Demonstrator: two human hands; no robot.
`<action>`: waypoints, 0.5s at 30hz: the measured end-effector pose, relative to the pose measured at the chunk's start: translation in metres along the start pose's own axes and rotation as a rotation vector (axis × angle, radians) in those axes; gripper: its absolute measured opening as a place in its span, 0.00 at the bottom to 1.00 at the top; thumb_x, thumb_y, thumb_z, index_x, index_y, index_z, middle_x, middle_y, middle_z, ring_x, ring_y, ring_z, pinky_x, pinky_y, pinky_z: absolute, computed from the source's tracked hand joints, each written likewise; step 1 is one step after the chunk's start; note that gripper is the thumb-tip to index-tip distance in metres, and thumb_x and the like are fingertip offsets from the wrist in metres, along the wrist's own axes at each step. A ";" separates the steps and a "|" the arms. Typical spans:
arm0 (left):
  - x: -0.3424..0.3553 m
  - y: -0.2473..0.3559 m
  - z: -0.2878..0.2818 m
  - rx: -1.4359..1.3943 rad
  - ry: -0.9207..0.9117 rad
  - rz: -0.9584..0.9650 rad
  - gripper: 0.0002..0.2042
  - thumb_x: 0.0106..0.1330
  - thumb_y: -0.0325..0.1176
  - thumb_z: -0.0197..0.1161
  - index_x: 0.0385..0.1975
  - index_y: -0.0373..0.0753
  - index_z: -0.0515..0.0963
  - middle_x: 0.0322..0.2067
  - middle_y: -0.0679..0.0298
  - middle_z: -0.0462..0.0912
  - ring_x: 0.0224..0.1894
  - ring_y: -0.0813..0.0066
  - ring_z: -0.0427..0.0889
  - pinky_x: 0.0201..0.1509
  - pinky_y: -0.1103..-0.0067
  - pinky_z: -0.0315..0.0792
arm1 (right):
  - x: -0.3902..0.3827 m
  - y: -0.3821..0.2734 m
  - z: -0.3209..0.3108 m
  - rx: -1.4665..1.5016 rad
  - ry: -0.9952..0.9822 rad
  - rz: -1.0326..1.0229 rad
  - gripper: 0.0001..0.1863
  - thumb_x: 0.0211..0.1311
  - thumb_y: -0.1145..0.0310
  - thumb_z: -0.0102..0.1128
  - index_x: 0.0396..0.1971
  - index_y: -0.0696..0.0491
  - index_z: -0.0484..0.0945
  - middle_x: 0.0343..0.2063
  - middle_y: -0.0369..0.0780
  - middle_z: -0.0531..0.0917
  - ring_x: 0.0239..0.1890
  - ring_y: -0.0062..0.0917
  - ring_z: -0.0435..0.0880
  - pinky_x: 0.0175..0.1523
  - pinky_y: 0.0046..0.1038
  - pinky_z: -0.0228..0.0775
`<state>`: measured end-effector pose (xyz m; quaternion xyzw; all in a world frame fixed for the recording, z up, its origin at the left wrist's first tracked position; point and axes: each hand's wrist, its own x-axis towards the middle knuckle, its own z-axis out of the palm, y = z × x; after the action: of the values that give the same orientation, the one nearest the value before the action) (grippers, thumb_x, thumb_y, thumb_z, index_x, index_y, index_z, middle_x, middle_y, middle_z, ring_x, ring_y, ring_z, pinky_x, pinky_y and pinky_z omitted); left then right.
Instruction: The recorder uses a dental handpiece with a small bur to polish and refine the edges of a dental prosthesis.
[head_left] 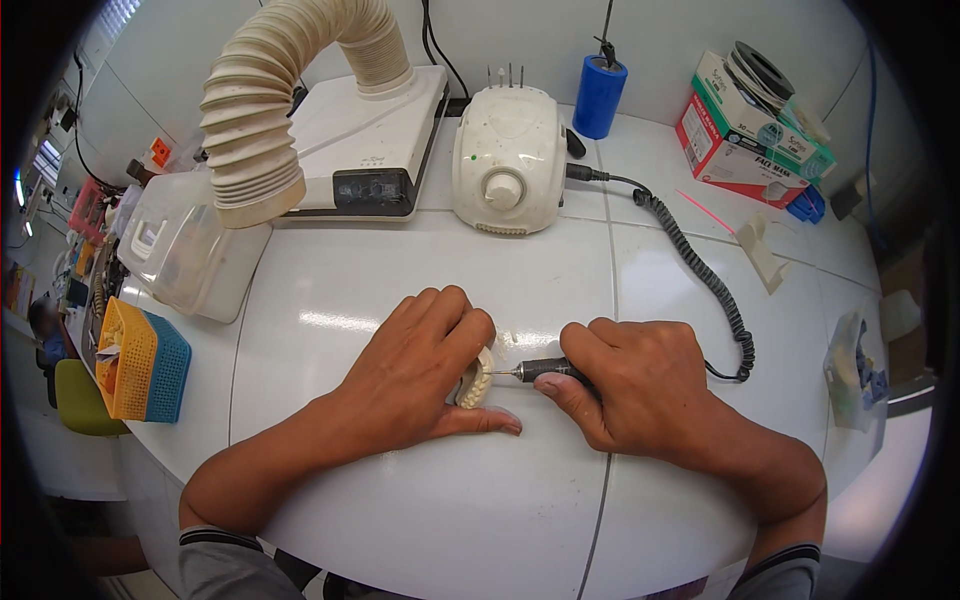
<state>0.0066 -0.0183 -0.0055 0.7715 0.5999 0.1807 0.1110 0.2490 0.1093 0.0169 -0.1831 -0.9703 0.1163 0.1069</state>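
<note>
My left hand (pixel 412 362) is closed around a cream dental cast (pixel 476 384), a curved arch with a row of teeth showing on its near side. Its thumb stretches along the table below the cast. In my right hand (pixel 645 385) is a black rotary handpiece (pixel 545 370), held almost level and pointing left. The handpiece's thin metal bur reaches the right side of the cast and seems to touch it. Part of the cast is hidden behind my left fingers.
Behind my hands stand a white control unit (pixel 508 160) with a coiled cord (pixel 700 262) and a dust extractor (pixel 370 150) with a ribbed hose (pixel 250 110). Baskets (pixel 165 365) and a clear-lidded box (pixel 190 245) sit left. A blue cylinder (pixel 601 97) and stacked boxes (pixel 745 135) stand at the back right.
</note>
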 end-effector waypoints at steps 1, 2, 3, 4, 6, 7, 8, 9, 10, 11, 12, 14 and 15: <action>0.000 0.000 0.000 0.000 0.000 0.002 0.39 0.57 0.69 0.80 0.46 0.35 0.76 0.44 0.54 0.72 0.45 0.56 0.74 0.53 0.63 0.73 | 0.000 0.000 0.000 0.001 -0.007 0.003 0.24 0.76 0.45 0.67 0.30 0.51 0.81 0.18 0.38 0.81 0.17 0.33 0.83 0.21 0.37 0.69; 0.000 0.000 0.000 -0.008 0.000 -0.002 0.39 0.57 0.69 0.80 0.46 0.35 0.76 0.44 0.54 0.72 0.45 0.55 0.74 0.53 0.63 0.73 | 0.000 0.000 0.000 0.000 -0.007 0.004 0.24 0.76 0.45 0.67 0.30 0.51 0.81 0.18 0.38 0.81 0.17 0.33 0.83 0.21 0.37 0.69; 0.000 0.000 0.000 -0.015 -0.001 -0.006 0.40 0.57 0.69 0.80 0.46 0.35 0.76 0.44 0.54 0.72 0.45 0.55 0.74 0.53 0.63 0.73 | 0.000 0.000 0.000 0.001 -0.004 0.004 0.24 0.77 0.45 0.67 0.30 0.51 0.81 0.18 0.38 0.81 0.17 0.33 0.83 0.21 0.37 0.69; 0.000 0.000 0.000 -0.014 -0.002 -0.005 0.40 0.57 0.69 0.80 0.46 0.35 0.76 0.44 0.54 0.72 0.45 0.55 0.74 0.53 0.63 0.73 | 0.000 0.000 0.001 0.002 -0.001 0.004 0.24 0.77 0.44 0.67 0.30 0.51 0.82 0.19 0.38 0.82 0.17 0.33 0.84 0.21 0.37 0.69; 0.000 0.000 0.000 -0.016 0.009 0.002 0.39 0.57 0.69 0.81 0.46 0.35 0.76 0.44 0.54 0.72 0.46 0.55 0.74 0.53 0.63 0.73 | 0.000 0.000 0.001 0.001 0.003 0.002 0.24 0.77 0.44 0.67 0.30 0.51 0.82 0.19 0.38 0.82 0.17 0.33 0.84 0.21 0.37 0.69; 0.000 0.000 0.000 -0.015 0.009 0.002 0.39 0.57 0.69 0.81 0.46 0.35 0.76 0.44 0.54 0.72 0.46 0.55 0.74 0.53 0.63 0.73 | 0.000 0.001 0.001 0.001 0.007 0.000 0.24 0.77 0.44 0.67 0.30 0.51 0.82 0.19 0.38 0.82 0.17 0.33 0.84 0.21 0.37 0.69; 0.000 0.000 0.000 -0.013 0.007 0.000 0.39 0.57 0.68 0.81 0.46 0.35 0.76 0.44 0.54 0.72 0.46 0.55 0.74 0.53 0.63 0.73 | 0.000 0.001 0.002 0.002 0.008 0.000 0.24 0.77 0.44 0.67 0.30 0.51 0.82 0.19 0.38 0.82 0.17 0.33 0.84 0.21 0.37 0.69; 0.000 0.001 0.000 -0.011 0.004 -0.001 0.39 0.56 0.68 0.81 0.46 0.35 0.76 0.44 0.54 0.72 0.46 0.55 0.74 0.54 0.63 0.73 | 0.000 0.001 0.002 0.006 0.013 -0.002 0.24 0.77 0.45 0.67 0.30 0.51 0.82 0.19 0.38 0.82 0.17 0.34 0.84 0.21 0.37 0.69; 0.001 0.001 0.000 -0.011 0.003 0.000 0.39 0.56 0.68 0.81 0.46 0.35 0.76 0.44 0.54 0.72 0.46 0.55 0.74 0.54 0.63 0.73 | -0.001 0.001 0.001 0.010 0.020 -0.003 0.24 0.77 0.45 0.67 0.30 0.50 0.82 0.19 0.38 0.82 0.17 0.34 0.84 0.21 0.37 0.69; 0.001 0.001 0.000 -0.011 0.001 -0.001 0.39 0.57 0.68 0.81 0.46 0.35 0.76 0.44 0.54 0.72 0.47 0.55 0.74 0.54 0.62 0.73 | -0.001 0.001 0.001 0.010 0.020 -0.001 0.24 0.77 0.45 0.67 0.30 0.50 0.82 0.19 0.38 0.82 0.17 0.34 0.84 0.21 0.37 0.69; 0.001 0.001 -0.001 -0.010 -0.002 -0.003 0.39 0.57 0.68 0.81 0.46 0.35 0.76 0.44 0.54 0.72 0.47 0.54 0.74 0.55 0.62 0.73 | -0.001 0.001 0.001 0.017 0.014 0.002 0.23 0.77 0.45 0.67 0.30 0.50 0.82 0.19 0.38 0.82 0.17 0.34 0.84 0.21 0.37 0.69; 0.002 0.001 -0.001 -0.007 -0.001 -0.003 0.39 0.57 0.68 0.81 0.46 0.35 0.76 0.44 0.54 0.72 0.47 0.54 0.74 0.55 0.62 0.73 | -0.001 0.001 0.001 0.025 0.008 0.007 0.23 0.77 0.45 0.67 0.30 0.50 0.82 0.19 0.38 0.82 0.17 0.35 0.84 0.22 0.38 0.69; 0.001 0.001 0.000 -0.006 0.001 -0.003 0.39 0.57 0.68 0.81 0.46 0.35 0.76 0.45 0.54 0.72 0.47 0.54 0.74 0.55 0.62 0.73 | -0.001 0.001 0.001 0.023 0.007 0.006 0.23 0.77 0.45 0.67 0.30 0.50 0.82 0.19 0.39 0.82 0.17 0.35 0.84 0.21 0.38 0.69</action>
<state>0.0080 -0.0173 -0.0043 0.7702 0.6005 0.1829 0.1132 0.2498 0.1099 0.0156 -0.1854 -0.9680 0.1269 0.1122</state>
